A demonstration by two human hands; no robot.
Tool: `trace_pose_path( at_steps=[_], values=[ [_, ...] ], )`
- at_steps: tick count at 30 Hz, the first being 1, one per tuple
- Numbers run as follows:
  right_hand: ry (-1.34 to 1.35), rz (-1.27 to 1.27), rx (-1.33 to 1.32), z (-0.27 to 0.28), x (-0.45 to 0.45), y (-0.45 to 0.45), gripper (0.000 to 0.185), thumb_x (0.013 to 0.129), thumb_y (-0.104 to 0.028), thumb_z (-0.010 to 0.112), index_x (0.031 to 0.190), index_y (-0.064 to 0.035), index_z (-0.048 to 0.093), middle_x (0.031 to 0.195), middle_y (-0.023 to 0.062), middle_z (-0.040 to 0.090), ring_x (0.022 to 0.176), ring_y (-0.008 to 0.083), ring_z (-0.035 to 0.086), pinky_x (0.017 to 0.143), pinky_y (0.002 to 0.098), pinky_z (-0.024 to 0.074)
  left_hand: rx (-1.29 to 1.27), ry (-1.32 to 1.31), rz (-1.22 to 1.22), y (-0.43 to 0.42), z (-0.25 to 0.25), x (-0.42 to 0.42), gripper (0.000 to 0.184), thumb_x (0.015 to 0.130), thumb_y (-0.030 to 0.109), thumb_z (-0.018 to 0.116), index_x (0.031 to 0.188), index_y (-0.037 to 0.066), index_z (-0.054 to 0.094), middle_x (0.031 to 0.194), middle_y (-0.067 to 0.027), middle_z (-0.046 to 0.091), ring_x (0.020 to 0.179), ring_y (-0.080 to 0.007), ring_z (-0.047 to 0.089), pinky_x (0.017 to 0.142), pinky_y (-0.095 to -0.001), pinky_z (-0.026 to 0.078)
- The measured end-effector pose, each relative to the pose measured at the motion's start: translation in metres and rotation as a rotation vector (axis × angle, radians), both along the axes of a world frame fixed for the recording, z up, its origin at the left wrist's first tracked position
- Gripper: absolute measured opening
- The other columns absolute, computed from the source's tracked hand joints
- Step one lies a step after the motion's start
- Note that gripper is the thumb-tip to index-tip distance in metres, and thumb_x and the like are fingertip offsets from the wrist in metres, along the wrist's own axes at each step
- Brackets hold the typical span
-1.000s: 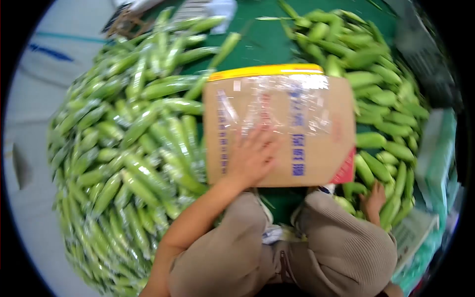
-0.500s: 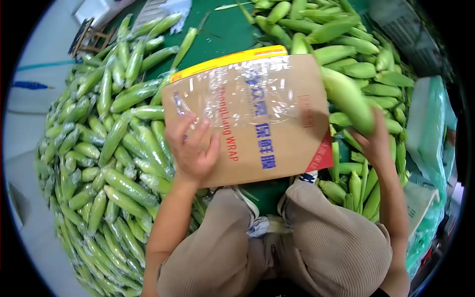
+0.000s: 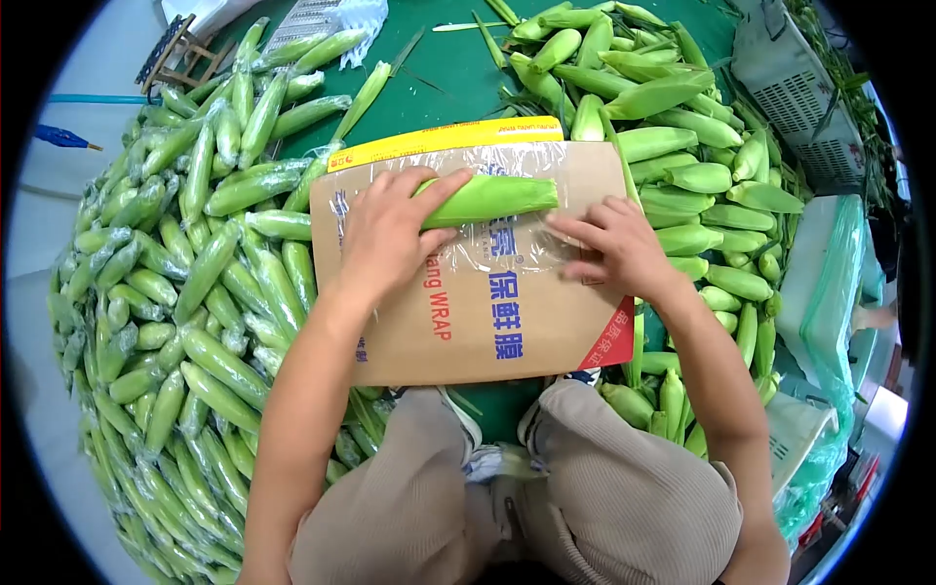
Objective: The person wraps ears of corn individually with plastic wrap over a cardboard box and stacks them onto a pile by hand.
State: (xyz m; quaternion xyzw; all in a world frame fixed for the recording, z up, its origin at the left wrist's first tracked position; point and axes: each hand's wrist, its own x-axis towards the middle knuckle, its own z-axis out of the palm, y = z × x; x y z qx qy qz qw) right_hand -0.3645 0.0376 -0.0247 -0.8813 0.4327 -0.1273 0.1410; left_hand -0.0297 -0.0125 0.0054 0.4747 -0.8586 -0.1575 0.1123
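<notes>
A green ear of corn in its husk (image 3: 497, 199) lies crosswise on a brown cardboard cling wrap box (image 3: 419, 341). My left hand (image 3: 390, 229) is closed around the corn's left end, thumb below and fingers above. Just off the corn's right tip, my right hand (image 3: 619, 249) rests over the box with its fingers apart. Clear plastic film (image 3: 468, 255) stretches over the box top, under the corn and by my right fingertips. Along the box's far side runs a yellow flap (image 3: 444, 141). The box sits in front of my knees.
Film-wrapped corn (image 3: 210, 273) is heaped on the left. Unwrapped corn (image 3: 682, 205) is piled on the right. Beyond that stand a grey plastic crate (image 3: 795, 97) and a white foam box with green plastic (image 3: 819, 263). Another person's hand (image 3: 875, 318) shows at the far right.
The corn has moved from my right hand at the right pile onto the box, where my left hand now holds it. My right hand has come in over the box.
</notes>
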Motion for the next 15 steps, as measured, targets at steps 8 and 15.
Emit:
trace_pose_path(
  at_steps=[8,15],
  values=[
    [-0.889,-0.469,0.304,-0.038,-0.010,0.020,0.037,0.100,-0.019,0.047,0.121,0.0086,0.060,0.124,0.0294,0.057,0.116,0.0423,0.060,0.101,0.0550,0.0511,-0.082,0.359,-0.073,0.009,-0.043,0.009,0.064,0.072,0.040,0.088,0.133,0.025,0.071,0.122,-0.0099,0.069,0.121,-0.0338,0.060,0.107,-0.0499,0.045],
    [-0.048,-0.130,0.009,-0.039,0.074,-0.034,0.069,0.078,-0.006,0.085,0.138,0.0044,0.053,0.128,0.0271,0.062,0.123,0.0468,0.058,0.107,0.0496,0.0468,-0.002,0.258,-0.094,0.010,-0.041,-0.002,0.084,0.071,0.045,0.091,0.145,0.022,0.062,0.132,-0.0079,0.064,0.126,-0.0334,0.054,0.109,-0.0513,0.042]
  ],
)
